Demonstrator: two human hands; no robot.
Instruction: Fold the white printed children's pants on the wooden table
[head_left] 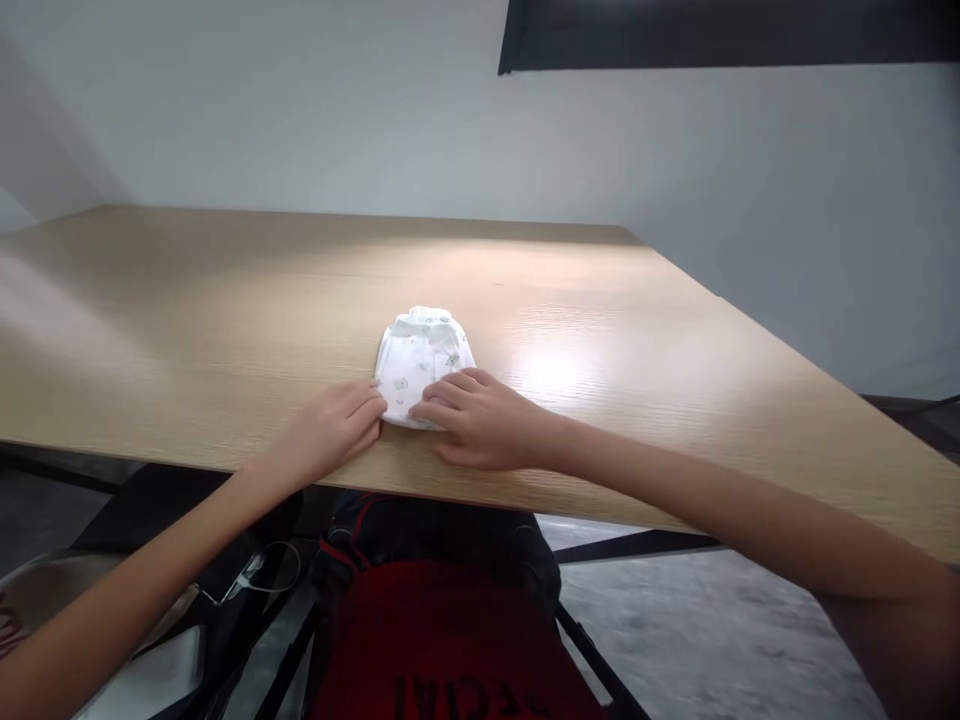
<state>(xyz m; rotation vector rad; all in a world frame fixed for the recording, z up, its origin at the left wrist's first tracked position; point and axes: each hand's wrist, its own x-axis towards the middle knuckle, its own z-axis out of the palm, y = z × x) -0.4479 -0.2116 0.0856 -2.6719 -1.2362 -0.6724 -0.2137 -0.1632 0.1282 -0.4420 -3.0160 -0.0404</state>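
A small white cloth piece [409,365] with little printed figures lies flat on the wooden table, close to its front edge. Its upper end is gathered and narrower, and its lower edge is rounded; whether it is a baby's cap or another small garment I cannot tell. My left hand [346,425] is closed at the cloth's lower left corner, fingertips pinching the edge. From the right, my right hand [484,420] reaches over the lower right part with bent fingers closed on the fabric, hiding that corner.
The wooden table [225,330] stretches back to a pale wall [337,120]. Below its front edge at left, a phone-like device [229,570] with a white cable [289,580] rests on a dark seat near a pale bag [67,600].
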